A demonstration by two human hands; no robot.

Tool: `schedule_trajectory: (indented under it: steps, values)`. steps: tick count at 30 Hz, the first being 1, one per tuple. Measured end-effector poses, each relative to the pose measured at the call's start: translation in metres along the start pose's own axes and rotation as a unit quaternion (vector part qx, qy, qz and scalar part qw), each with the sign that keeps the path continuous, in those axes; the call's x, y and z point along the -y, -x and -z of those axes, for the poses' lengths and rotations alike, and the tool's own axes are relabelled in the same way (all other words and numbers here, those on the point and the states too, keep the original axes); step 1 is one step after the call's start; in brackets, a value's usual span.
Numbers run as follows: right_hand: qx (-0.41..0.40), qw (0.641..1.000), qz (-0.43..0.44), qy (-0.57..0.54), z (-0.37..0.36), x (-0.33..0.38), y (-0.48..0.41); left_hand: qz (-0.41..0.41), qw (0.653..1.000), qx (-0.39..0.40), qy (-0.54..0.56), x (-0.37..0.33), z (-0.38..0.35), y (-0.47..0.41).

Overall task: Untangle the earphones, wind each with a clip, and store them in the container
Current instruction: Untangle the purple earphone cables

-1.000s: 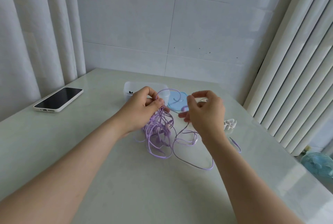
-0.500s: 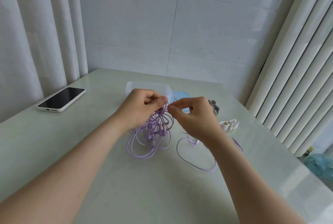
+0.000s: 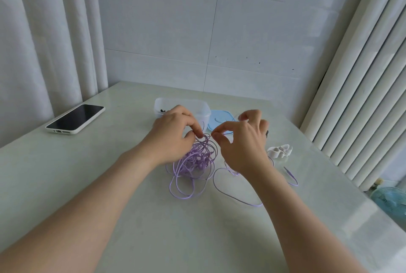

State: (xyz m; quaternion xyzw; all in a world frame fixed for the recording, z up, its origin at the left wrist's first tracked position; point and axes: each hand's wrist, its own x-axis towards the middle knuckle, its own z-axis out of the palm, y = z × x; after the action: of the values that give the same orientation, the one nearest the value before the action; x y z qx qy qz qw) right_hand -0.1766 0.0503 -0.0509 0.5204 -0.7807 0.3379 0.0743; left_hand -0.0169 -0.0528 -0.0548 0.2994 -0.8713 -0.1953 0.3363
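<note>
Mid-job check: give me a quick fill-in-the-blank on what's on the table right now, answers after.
1. The tangled earphones are ___ in colour.
2. The phone lies on the table on the person's ___ side.
3. The lid beside the clear container is light ___.
4. The left hand and right hand both pinch cable; the white clip is held by ___ hand.

Missing words: purple; left; blue; neither.

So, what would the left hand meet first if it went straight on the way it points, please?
Likely the clear container just beyond the left hand, which pinches the purple earphone cable; depth is unclear.
</note>
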Motion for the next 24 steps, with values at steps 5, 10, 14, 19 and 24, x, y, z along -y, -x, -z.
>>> schedule_trajectory:
  steps: [5,10,14,19,24]
  values:
    - [-0.024,1.000,0.015,-0.010,0.000,0.000,0.000,0.004,0.998,0.017,-0.068,-0.005,-0.002,0.003]
    - [0.000,0.998,0.054,0.007,-0.001,-0.001,-0.002,0.012,0.995,-0.011,-0.099,-0.006,-0.004,0.001]
    - [0.022,0.997,0.068,-0.003,-0.003,0.000,-0.002,0.026,0.998,-0.031,-0.042,-0.005,-0.001,0.001]
    - [0.011,0.996,0.074,-0.051,-0.004,0.000,-0.001,0.026,0.999,-0.029,-0.012,-0.005,0.003,0.000]
    - [0.000,0.991,0.078,-0.112,-0.001,0.002,0.002,0.016,1.000,-0.005,0.003,-0.004,0.005,-0.001]
